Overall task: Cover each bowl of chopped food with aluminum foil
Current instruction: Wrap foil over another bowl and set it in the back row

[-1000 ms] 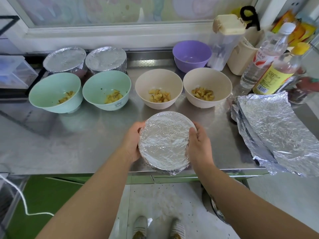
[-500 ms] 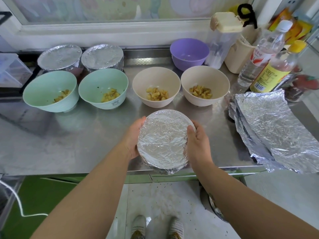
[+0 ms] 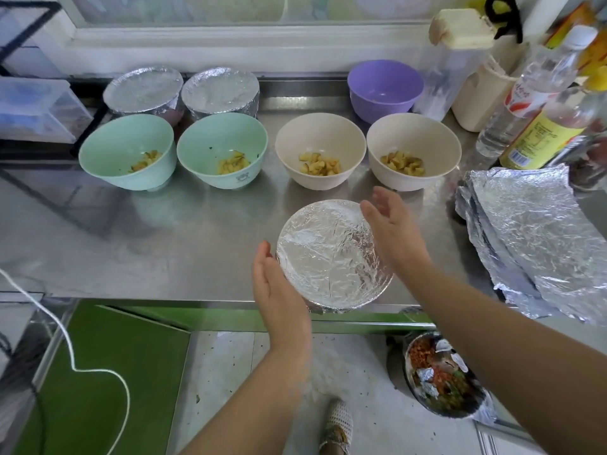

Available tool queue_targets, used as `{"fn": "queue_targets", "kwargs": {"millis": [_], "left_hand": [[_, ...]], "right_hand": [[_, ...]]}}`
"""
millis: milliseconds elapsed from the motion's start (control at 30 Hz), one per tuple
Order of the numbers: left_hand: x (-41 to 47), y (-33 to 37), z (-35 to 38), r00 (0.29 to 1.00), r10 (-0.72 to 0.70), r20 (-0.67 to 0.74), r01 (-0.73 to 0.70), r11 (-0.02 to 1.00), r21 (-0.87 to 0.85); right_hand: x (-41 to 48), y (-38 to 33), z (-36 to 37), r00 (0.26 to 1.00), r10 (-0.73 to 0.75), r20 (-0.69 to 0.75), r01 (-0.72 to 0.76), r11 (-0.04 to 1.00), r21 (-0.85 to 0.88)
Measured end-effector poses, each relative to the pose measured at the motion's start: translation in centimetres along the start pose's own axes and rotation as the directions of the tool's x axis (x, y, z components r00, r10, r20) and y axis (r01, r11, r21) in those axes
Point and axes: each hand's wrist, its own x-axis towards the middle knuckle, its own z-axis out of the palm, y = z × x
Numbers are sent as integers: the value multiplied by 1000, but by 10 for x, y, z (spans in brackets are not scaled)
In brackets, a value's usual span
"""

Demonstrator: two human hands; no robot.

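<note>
Head view: left hand (image 3: 279,290) and right hand (image 3: 391,231) open, apart, flanking foil-covered bowl (image 3: 328,254) at counter (image 3: 197,241) edge; likely risk: a nudge tips it off.

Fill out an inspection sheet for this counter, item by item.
Surface: steel counter, with bowls in rows.
Job's things: front bowl foil-covered, at the near edge; two covered bowls at back left; two green bowls and two beige bowls uncovered, holding chopped food; foil sheets stacked at right.
Clutter: purple bowl, bottles, lidded jug at back right.
Hands: left hand and right hand open, flanking the front bowl; contact unclear.
Cables: white cord at lower left, below the counter.
Surroundings: window sill behind; pan of scraps on the floor.
</note>
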Motion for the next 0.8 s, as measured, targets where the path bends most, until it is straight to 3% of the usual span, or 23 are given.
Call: {"fn": "queue_targets", "kwargs": {"millis": [67,167,533,800], "left_hand": [[-9,-6,7,999,-20,41,21,999,-31],[-8,-9,17,1000,-23,20,24,998,-66],[14,-8,26,1000,-17,5,17,999,-31],[34,7,18,993,-47,104,37,995,89]], "right_hand": [[14,-4,0,993,-49,111,60,993,-102],[19,2,1,983,-40,178,57,994,-92],[24,19,11,993,4,114,9,993,-116],[33,23,4,992,57,117,-46,995,-93]]}}
